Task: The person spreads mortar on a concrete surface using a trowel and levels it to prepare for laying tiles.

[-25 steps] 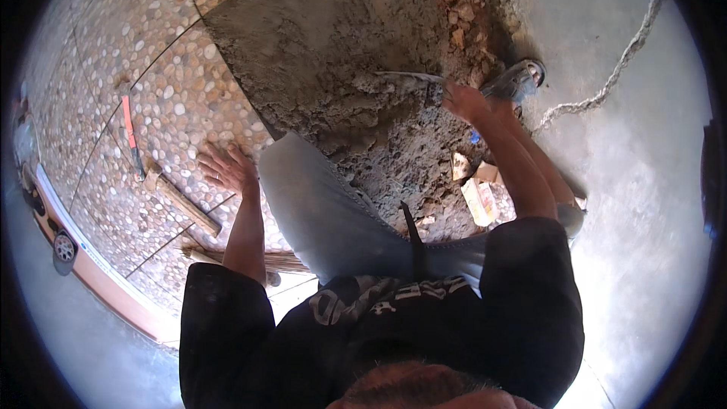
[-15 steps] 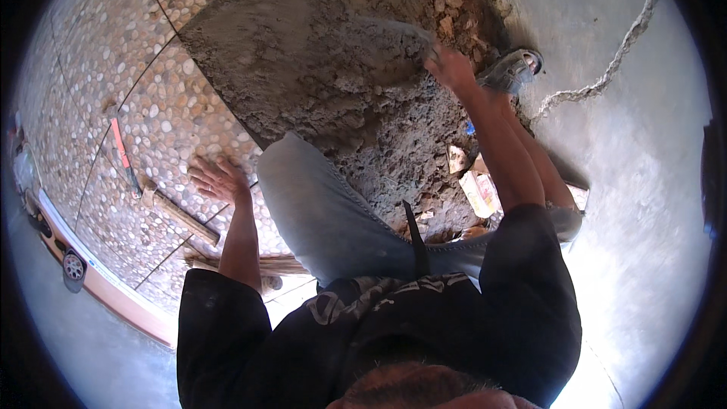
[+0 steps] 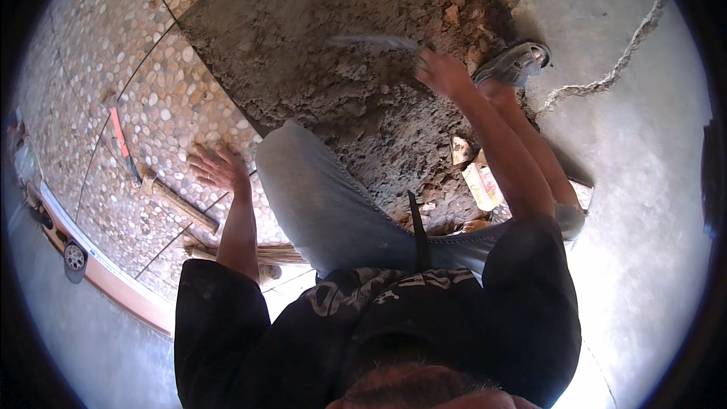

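My right hand (image 3: 441, 73) is closed around the handle of a trowel, its arm stretched forward past my bent leg. The trowel's thin blade (image 3: 375, 40) is smeared by motion and points left, over or on wet grey mortar (image 3: 280, 38). The mortar looks smoother at the far left and lumpy nearer to me. On the pebbled floor (image 3: 170, 79) to the left, my left hand (image 3: 218, 168) rests palm down with its fingers spread, holding nothing. Nearest to it lies a hammer-like tool with a wooden handle (image 3: 182, 208).
A red-handled tool (image 3: 120, 136) lies beyond the wooden handle. Bundled bristles (image 3: 280, 255) lie beside my left knee. Broken rubble (image 3: 458, 11) lines the mortar's right side, near my sandalled foot (image 3: 515, 67). A crumpled packet (image 3: 482, 184) lies by my right forearm. A grey wall (image 3: 628, 151) rises at right.
My right hand and the trowel have shifted a little left and nearer over the mortar. My left hand stays flat on the pebbled floor.
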Demonstrator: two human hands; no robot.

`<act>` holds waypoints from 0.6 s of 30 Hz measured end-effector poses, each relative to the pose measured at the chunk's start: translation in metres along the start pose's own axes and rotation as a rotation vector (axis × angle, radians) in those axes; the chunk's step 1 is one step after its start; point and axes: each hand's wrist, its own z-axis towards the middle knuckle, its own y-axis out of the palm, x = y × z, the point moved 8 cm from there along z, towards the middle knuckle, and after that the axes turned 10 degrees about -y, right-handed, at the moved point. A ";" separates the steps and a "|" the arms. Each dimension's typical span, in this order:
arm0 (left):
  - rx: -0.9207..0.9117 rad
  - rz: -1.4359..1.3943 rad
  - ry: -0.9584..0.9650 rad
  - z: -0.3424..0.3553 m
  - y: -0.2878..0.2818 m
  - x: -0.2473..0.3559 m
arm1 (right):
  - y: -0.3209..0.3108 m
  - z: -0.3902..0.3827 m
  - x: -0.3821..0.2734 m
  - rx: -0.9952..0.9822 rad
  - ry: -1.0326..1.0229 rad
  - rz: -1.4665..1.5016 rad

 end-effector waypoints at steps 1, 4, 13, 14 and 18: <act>0.000 0.000 0.001 0.000 0.001 -0.001 | -0.004 0.017 -0.017 -0.033 -0.041 0.022; 0.004 -0.006 0.005 0.002 0.002 -0.002 | 0.007 0.029 -0.041 -0.133 -0.147 0.050; 0.015 0.044 -0.012 0.000 0.005 -0.005 | 0.032 -0.082 0.035 -0.054 -0.205 -0.307; 0.017 -0.004 0.004 0.001 0.007 -0.002 | 0.039 -0.087 0.051 0.097 -0.252 -0.368; 0.023 0.018 -0.013 0.003 0.004 -0.013 | 0.002 -0.043 0.033 0.110 -0.031 -0.059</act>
